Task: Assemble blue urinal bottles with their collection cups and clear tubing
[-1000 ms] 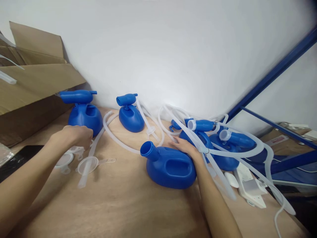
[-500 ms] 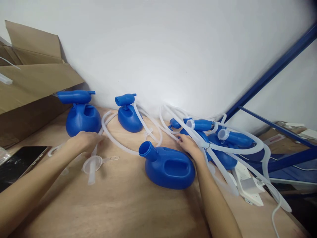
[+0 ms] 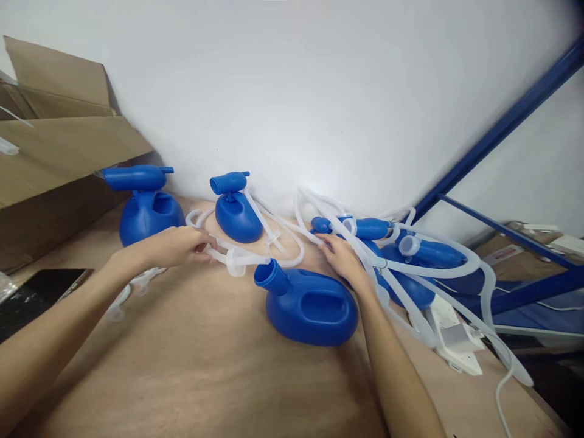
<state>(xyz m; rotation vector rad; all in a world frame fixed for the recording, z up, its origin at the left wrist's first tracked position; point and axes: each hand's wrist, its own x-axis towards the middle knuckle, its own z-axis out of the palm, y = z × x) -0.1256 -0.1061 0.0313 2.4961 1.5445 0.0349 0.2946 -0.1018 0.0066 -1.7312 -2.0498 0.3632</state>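
My left hand is closed on a translucent tube, just behind its clear round cap. The tube's tip is beside the open mouth of a blue bottle that lies on its side in the middle of the table. Behind that bottle, my right hand has its fingers closed on a white hose. Two more blue bottles stand near the wall, one at the left and one at the centre, each topped by a blue spout piece.
Several blue bottles and coiled hoses crowd the right side, beside a white power strip. A cardboard box and a dark phone are at the left. A blue metal frame rises at the right.
My left hand has moved right and lifted the tube with its cap off the table, bringing the tip to the bottle's mouth. My right hand has shifted slightly left and up.
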